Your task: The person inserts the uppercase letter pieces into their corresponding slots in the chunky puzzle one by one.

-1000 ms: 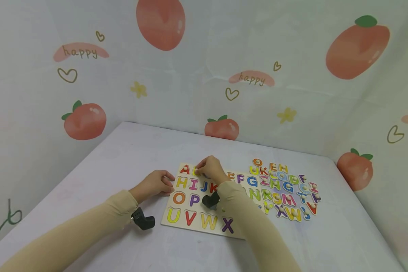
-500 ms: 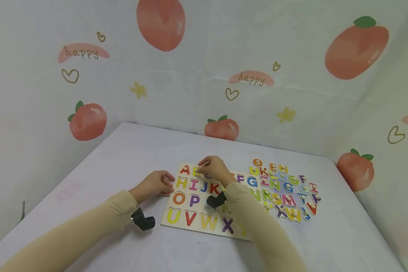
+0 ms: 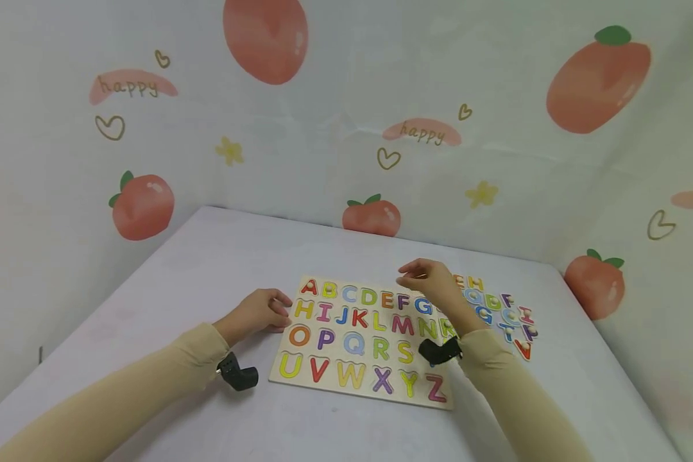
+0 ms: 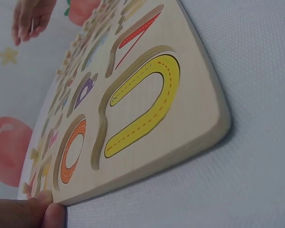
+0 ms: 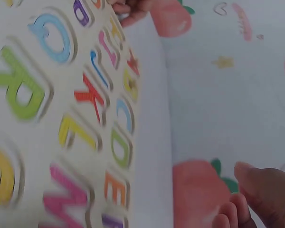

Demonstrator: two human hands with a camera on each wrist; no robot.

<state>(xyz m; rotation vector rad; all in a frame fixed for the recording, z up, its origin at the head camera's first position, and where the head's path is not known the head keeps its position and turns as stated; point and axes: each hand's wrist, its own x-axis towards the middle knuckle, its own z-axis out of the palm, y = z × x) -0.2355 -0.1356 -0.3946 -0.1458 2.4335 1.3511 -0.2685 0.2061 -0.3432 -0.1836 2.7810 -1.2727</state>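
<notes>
A wooden alphabet puzzle board (image 3: 364, 393) lies on the table, with coloured letter recesses. A knobbed A piece (image 3: 308, 287) and B piece (image 3: 328, 290) sit in its top-left recesses. My left hand (image 3: 258, 311) rests at the board's left edge; in the left wrist view its fingertips (image 4: 46, 195) touch the side of the board near the O and H recesses. My right hand (image 3: 433, 282) is raised over the board's upper right, thumb and fingers apart and loosely bent, holding nothing. It partly hides the loose letters behind it.
Loose knobbed letter pieces (image 3: 509, 314) lie to the right of the board, several partly behind my right arm. The table ends at a back wall cloth (image 3: 300, 160) printed with fruit. A black wrist camera (image 3: 439, 351) overlaps the board's right side.
My right hand has let go of the B piece, now in its recess, and moved right across the board toward the loose letters. The left hand stays at the left edge.
</notes>
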